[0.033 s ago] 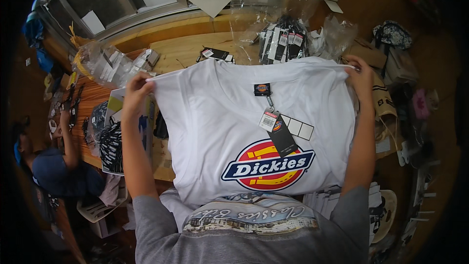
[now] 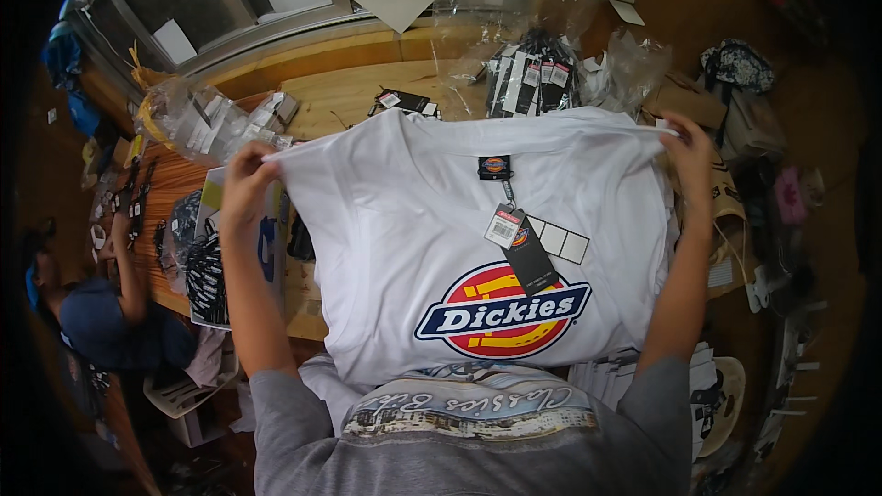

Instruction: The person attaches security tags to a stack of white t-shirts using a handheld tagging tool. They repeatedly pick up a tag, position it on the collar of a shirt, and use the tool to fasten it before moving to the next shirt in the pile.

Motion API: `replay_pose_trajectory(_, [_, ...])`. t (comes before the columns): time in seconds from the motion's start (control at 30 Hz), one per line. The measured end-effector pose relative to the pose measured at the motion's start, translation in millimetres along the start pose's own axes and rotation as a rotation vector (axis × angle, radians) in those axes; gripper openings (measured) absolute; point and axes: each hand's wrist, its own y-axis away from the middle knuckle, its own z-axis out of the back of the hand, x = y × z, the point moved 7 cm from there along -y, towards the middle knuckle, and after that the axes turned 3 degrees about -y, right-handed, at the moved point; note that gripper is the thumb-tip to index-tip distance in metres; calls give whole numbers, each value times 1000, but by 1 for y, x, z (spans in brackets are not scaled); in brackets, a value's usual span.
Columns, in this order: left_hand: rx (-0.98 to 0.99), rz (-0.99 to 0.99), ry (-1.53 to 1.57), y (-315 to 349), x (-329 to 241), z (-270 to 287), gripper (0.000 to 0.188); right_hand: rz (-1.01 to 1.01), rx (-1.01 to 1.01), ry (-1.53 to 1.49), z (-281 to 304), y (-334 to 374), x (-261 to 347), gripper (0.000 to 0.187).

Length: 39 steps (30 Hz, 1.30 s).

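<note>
— What are the hands holding up?

— A white T-shirt (image 2: 404, 248), spread flat and facing the camera above the wooden surface (image 2: 358, 92). The left hand (image 2: 246, 186) is pinching the shirt's left shoulder corner, its grip clenched on the fabric. The right hand (image 2: 691, 154) is doing the same at the right shoulder corner, fingers closed over the cloth.

— How is the shirt looking?

— It is hanging stretched taut between the two hands, its top edge running nearly straight from one to the other. A big round logo (image 2: 503, 310) in red, yellow and dark blue is sitting low on the chest. At the neckline a small dark label (image 2: 494, 166) is showing, and from it hang tags (image 2: 516, 241) are dangling, one white, one black. A strip of pale square stickers (image 2: 559, 240) is lying just beside the tags.

— And around it?

— Behind the shirt, bundles of black tags (image 2: 533, 73) and clear plastic bags (image 2: 197, 124) are lying on the surface. Another person in a blue top (image 2: 96, 317) is sitting at the far left.
</note>
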Motion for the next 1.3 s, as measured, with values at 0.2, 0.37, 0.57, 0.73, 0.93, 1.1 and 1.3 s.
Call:
replay_pose_trajectory(0.2, [859,32,132,81,-35,-18,18,-74,527,-80,80,86,17,12])
replay_pose_trajectory(0.37, [468,110,-312,60,-26,-60,23,-342,451,56,59,79,24,13])
replay_pose_trajectory(0.57, [160,-83,-576,-40,-19,-88,13,98,692,91,-73,33,96,23])
replay_pose_trajectory(0.73, [102,-4,-738,-151,128,-45,23,644,1138,209,-214,140,83,60])
replay_pose_trajectory(0.93, [67,-85,-982,-196,188,-65,22,717,1179,342,-230,166,69,57])
replay_pose_trajectory(1.1, [175,29,-1168,-219,228,-83,17,675,1166,325,-230,165,69,55])
replay_pose_trajectory(1.3, [41,-78,-184,-241,201,-74,10,689,1192,272,-230,156,75,53])
